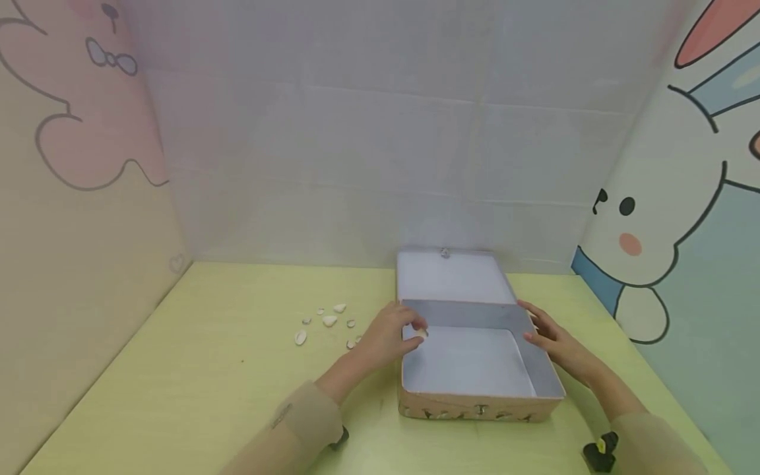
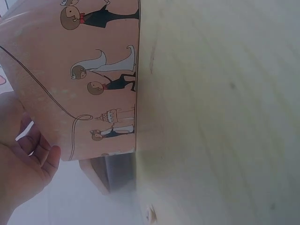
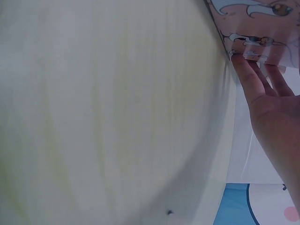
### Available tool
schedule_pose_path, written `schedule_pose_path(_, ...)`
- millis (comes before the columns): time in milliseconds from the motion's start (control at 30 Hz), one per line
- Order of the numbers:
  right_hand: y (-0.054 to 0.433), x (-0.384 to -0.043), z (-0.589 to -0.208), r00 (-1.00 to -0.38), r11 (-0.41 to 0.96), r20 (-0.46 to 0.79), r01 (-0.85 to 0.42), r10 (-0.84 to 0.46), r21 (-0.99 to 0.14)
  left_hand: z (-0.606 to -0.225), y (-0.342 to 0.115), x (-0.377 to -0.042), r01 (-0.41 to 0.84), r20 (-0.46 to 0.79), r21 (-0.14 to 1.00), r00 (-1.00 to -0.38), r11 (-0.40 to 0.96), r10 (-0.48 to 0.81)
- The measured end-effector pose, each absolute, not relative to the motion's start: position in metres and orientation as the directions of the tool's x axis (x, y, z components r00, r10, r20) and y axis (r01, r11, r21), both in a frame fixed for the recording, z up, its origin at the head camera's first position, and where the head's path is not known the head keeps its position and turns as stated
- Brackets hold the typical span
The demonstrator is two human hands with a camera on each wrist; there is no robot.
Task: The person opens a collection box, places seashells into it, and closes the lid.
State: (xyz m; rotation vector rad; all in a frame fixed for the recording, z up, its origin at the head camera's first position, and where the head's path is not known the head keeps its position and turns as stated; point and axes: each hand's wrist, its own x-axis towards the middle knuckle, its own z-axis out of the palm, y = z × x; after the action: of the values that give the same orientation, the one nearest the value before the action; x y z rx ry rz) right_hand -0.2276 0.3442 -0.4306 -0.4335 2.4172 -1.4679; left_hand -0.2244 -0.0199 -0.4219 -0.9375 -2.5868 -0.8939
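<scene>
A small suitcase-style box (image 1: 481, 404), pink with printed cartoon couples, lies with its lid (image 1: 454, 277) tipped back. Over its left rim, my left hand (image 1: 386, 333) pinches a small pale seashell (image 1: 421, 334) between thumb and fingers. That shell is hidden in the left wrist view, where the left hand (image 2: 23, 164) appears beside the printed box side (image 2: 98, 84). On the box's right wall, my right hand (image 1: 561, 343) holds the rim, thumb on the inner side and fingers outside. In the right wrist view, its fingers (image 3: 251, 77) touch the outer wall near a corner.
Several small white seashells (image 1: 329, 320) lie scattered on the yellow table (image 1: 208, 369), left of the box. A pale wall (image 1: 356, 165) stands behind the table. Side panels with cartoon animals, one a white rabbit (image 1: 653, 191), border it left and right.
</scene>
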Motion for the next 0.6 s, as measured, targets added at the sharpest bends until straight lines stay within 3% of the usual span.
schedule_pose_path(600,0.342,-0.227,-0.429,-0.92,0.466,-0.1,-0.096,-0.379,-0.879,-0.419,-0.041,-0.222,0.624,0.398,0.531,-0.781,0.573,0.481)
